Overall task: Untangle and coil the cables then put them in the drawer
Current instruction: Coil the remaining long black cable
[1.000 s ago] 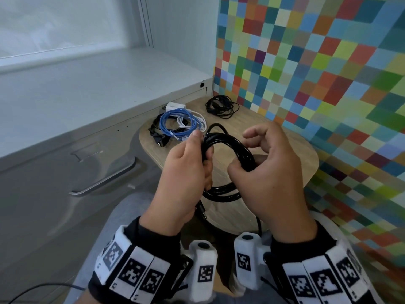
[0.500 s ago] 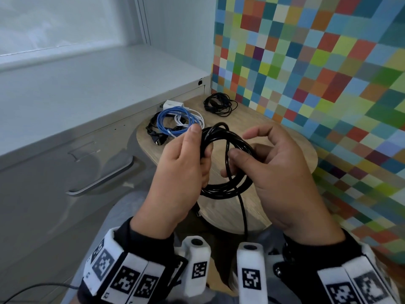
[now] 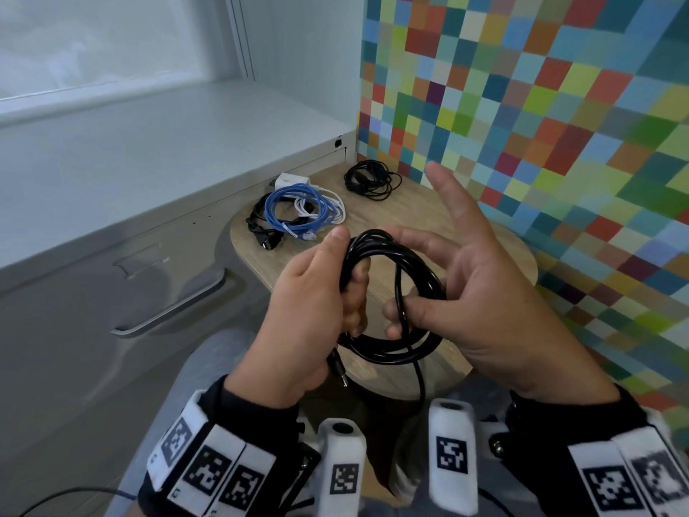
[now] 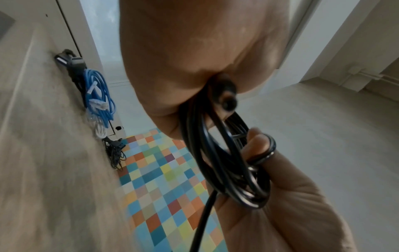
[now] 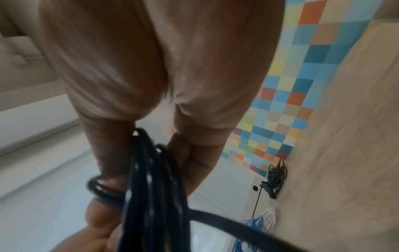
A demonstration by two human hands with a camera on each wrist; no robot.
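A black cable (image 3: 391,348) is wound into a coil and held above the round wooden table (image 3: 410,210). My left hand (image 3: 328,278) grips the coil's left side, and the jack plug (image 3: 337,371) hangs out below the fist. My right hand (image 3: 477,292) holds the right side with a loose strand looped round the thumb (image 3: 406,305), while the index finger points up. The wrist views show the same coil (image 4: 215,153) (image 5: 146,187) close up. The cable's tail (image 3: 421,378) drops towards my lap.
At the table's far side lie a blue cable coil (image 3: 294,207), a white cable (image 3: 335,210), a black power cord (image 3: 261,225) and a white adapter (image 3: 292,179). A thin black cable bundle (image 3: 371,179) lies by the chequered wall. The grey drawer (image 3: 112,348) on the left, with its handle (image 3: 175,311), is closed.
My right hand has spread, its index finger now straight up. A loose strand has been brought across the coil and over the right thumb. The left hand keeps its grip.
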